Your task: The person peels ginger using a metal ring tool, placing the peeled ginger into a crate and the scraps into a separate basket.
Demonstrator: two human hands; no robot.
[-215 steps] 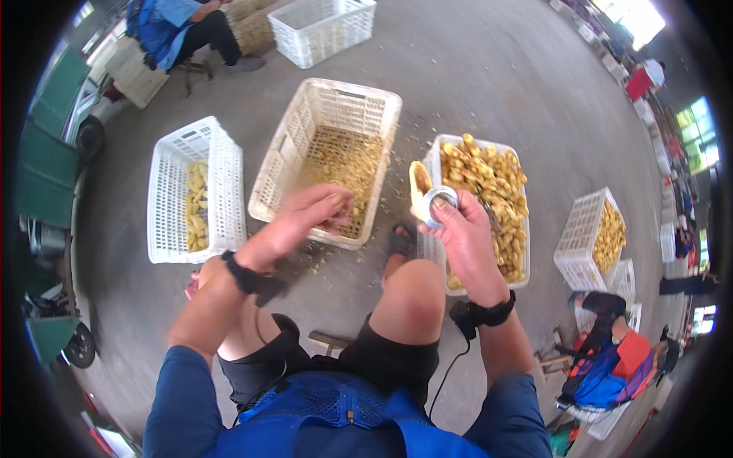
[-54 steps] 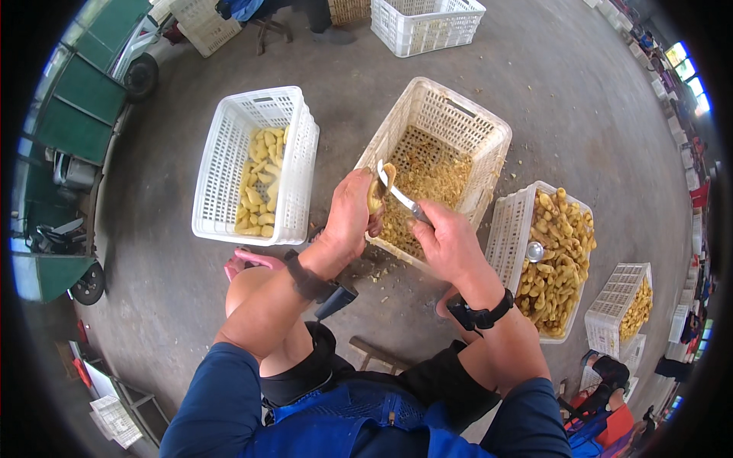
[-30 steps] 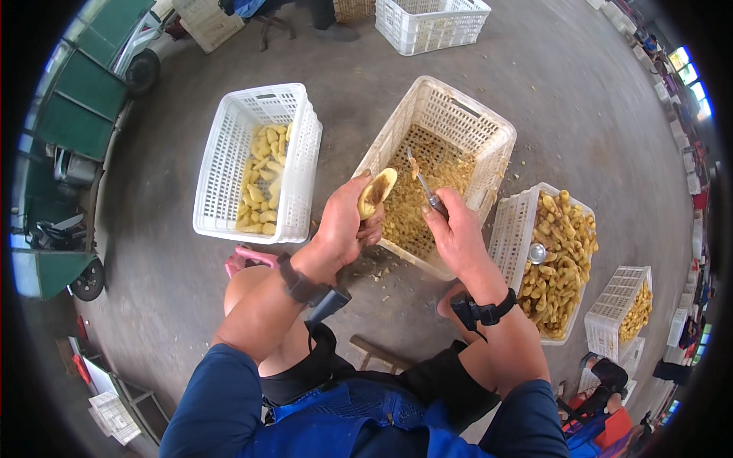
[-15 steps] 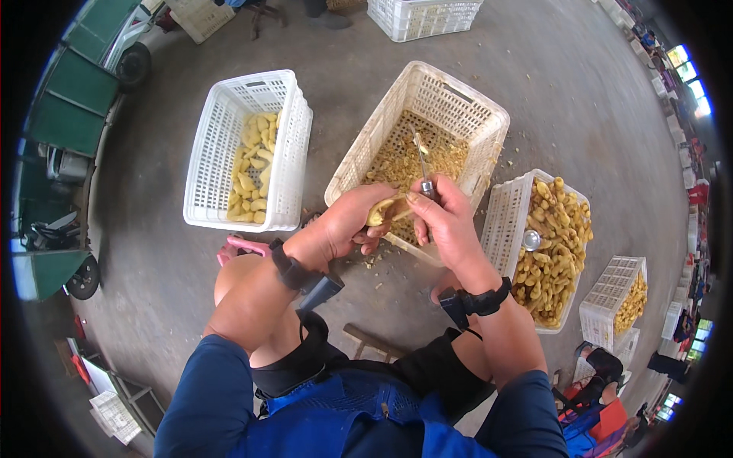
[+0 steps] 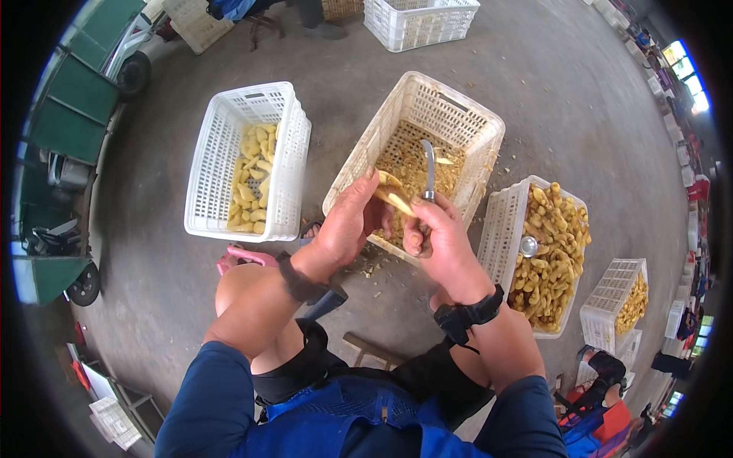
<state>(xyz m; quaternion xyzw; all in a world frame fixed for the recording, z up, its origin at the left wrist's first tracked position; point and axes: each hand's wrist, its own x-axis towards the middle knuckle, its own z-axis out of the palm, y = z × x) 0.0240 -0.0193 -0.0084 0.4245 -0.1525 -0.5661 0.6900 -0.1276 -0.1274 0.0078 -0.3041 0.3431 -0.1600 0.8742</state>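
My left hand is closed round a curved yellow-brown vegetable, part of its surface pared to pale yellow. In my right hand is a knife, its curved blade pointing up and away; the fingers wrap its handle and the thumb touches the vegetable's near end. Both hands are above the near edge of a stained white crate with yellow-brown peelings inside. A white crate on the left holds smooth pale-yellow pieces. Rougher brownish vegetables are heaped in the crate on the right.
A round metal object lies on the right-hand heap. Farther right stands another filled crate. At the far side is a white crate; a green vehicle is at left. A pink object sits beside my left knee.
The vegetable has turned in my left hand, and its pared pale side now shows. The knife blade has rotated so its broad curved face is visible. The view has shifted slightly.
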